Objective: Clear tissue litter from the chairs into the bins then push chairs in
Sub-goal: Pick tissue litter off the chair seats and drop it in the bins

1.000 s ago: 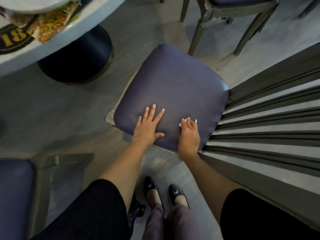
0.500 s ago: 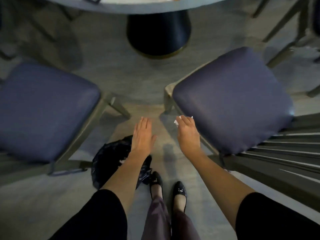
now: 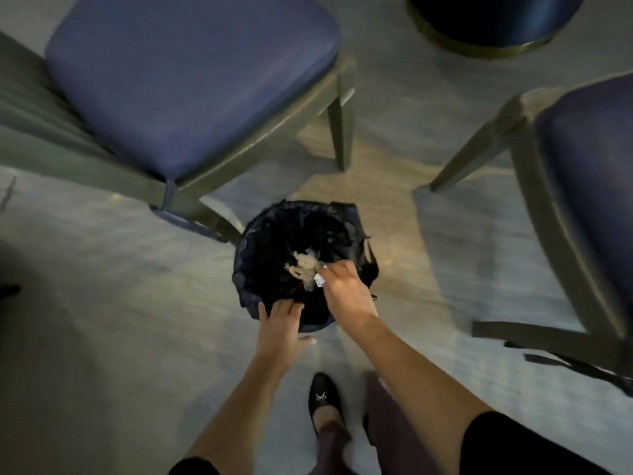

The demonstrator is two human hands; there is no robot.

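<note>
You're pinching tissue scrap (image 3: 319,280) w/ R hand (image 3: 346,291) over bin (image 3: 251,236), L hand (image 3: 279,325) resting on bin's near rim, can't tell if gripping.

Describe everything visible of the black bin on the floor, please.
The bin is small and round, lined with a crinkled black plastic bag folded over its rim. It stands upright on the grey floor, close to a leg of the blue-seated chair. Pale crumpled tissue lies inside. The left hand rests its fingers on the near rim; the right hand pinches a white scrap over the opening.
</note>
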